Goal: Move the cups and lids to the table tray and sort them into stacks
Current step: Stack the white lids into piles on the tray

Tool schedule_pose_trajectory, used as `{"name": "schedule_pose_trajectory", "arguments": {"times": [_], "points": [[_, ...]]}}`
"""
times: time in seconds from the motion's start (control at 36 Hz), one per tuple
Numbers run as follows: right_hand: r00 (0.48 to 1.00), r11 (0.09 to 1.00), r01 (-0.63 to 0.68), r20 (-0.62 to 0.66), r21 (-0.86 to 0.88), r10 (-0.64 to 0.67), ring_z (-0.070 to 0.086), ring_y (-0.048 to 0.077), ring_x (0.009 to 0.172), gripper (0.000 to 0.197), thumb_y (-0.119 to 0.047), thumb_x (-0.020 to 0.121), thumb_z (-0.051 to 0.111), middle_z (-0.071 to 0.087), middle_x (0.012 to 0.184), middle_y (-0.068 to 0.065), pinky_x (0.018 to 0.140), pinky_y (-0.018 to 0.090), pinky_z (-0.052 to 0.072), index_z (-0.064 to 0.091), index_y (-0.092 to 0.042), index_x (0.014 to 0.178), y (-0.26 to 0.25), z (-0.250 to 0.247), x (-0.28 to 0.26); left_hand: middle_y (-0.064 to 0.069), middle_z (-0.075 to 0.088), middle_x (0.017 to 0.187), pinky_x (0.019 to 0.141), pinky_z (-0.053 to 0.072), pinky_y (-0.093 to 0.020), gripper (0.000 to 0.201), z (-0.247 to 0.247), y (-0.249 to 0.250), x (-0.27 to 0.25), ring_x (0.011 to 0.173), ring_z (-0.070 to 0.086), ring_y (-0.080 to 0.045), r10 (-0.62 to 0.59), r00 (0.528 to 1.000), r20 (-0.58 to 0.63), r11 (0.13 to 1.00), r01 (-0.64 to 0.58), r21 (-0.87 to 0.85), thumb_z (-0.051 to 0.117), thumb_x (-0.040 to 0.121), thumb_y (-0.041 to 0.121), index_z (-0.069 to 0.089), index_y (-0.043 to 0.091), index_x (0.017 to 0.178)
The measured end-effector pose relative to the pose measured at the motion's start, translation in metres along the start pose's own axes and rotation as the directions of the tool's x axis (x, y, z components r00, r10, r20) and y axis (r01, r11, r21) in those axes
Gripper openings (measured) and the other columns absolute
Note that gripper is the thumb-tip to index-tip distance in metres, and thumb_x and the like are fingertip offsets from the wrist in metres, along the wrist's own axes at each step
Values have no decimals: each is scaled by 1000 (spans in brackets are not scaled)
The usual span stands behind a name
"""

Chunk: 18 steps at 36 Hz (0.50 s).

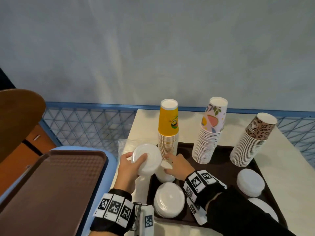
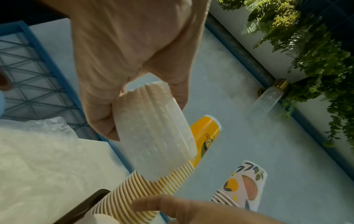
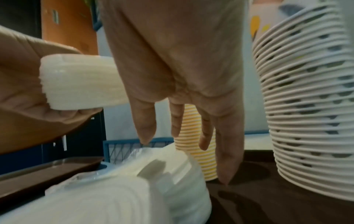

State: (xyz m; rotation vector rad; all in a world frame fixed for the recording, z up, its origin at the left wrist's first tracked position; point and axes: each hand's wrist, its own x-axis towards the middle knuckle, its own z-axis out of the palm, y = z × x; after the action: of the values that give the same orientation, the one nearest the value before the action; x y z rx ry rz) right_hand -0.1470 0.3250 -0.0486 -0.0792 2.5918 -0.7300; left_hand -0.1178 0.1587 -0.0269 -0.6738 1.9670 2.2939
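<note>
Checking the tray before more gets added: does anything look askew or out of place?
Yes. The floral paper cup stack and the leopard-print paper cup stack on the dark brown tray both lean right, while the yellow paper cup stack stands straight.

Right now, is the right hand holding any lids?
No, the right hand hangs with straight fingers over the tray; the left hand holds the lids.
</note>
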Motion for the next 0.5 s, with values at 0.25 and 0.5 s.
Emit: {"name": "schedule_pose_trajectory", "arguments": {"times": [0.25, 0.5], "points": [[994, 985, 14, 113, -171, 5, 43, 32, 128, 71, -20, 84, 63, 28, 144, 13, 106, 35, 38, 26, -30, 144, 2, 12, 16, -14, 55, 122, 76, 52, -40, 46, -11, -13, 28, 108, 58, -30, -89, 991, 100, 993, 80, 92, 69, 82, 18, 42, 14, 119], [976, 954, -218, -22, -207, 219, 50, 32, 120, 73, -13, 81, 67, 38, 135, 14, 103, 35, 41, 30, -31, 141, 58, -17, 6, -12, 50, 122, 91, 52, -49, 50, 9, -36, 47, 111, 53, -33, -152, 974, 167, 968, 112, 224, 73, 78, 22, 40, 16, 116]]}}
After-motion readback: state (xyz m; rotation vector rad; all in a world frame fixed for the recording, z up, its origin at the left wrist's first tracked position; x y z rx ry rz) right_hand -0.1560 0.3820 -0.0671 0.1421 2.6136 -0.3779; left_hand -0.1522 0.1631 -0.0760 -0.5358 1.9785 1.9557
